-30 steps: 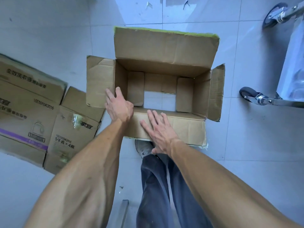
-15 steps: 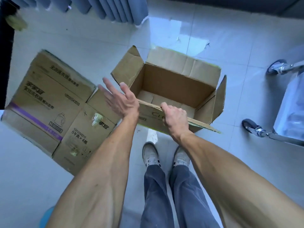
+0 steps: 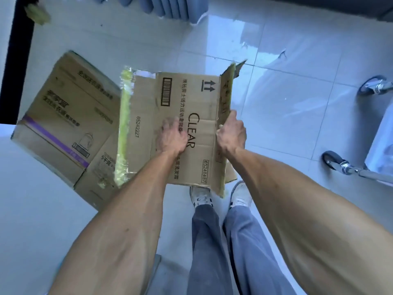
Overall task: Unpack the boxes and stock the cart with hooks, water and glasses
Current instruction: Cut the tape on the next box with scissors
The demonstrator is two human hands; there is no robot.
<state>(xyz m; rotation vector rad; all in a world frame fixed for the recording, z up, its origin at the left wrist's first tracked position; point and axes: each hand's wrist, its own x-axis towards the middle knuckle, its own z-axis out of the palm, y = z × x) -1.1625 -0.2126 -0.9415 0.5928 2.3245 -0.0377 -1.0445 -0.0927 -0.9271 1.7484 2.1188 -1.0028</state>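
Box: the CLEAR box [image 3: 191, 107] is held in the air in front of the person, above the tiled floor [image 3: 287, 116] and the shoes [image 3: 201, 198]; its printed panel faces the camera, turned so the lettering runs sideways.
Weight: probably light, since it is carried out in front with no visible support below; whether anything is inside cannot be seen.
Stiffness: corrugated card, stiff along the panels but creased across the middle, so it will likely fold or buckle under a hard squeeze.
Surface: dry matt card, unlikely to slip; the yellow-green tape [image 3: 123, 128] along the left edge looks crinkled and loose, a poor place to hold.
Left grip: the left hand [image 3: 171, 138] lies on the printed panel with its fingers curled against the card; whether they hook an edge or only press cannot be told.
Right grip: the right hand [image 3: 231, 133] clasps the right edge, fingers wrapped round the flap there, thumb up.
Best hold: the folded edges and corners, where the card is strongest.
Box to grips: the panel spans between both hands, most of it reaching away and to the left of them.
Nearby: a second box [image 3: 63, 124] lies on the floor at left, the cart wheels [image 3: 331, 159] at right.
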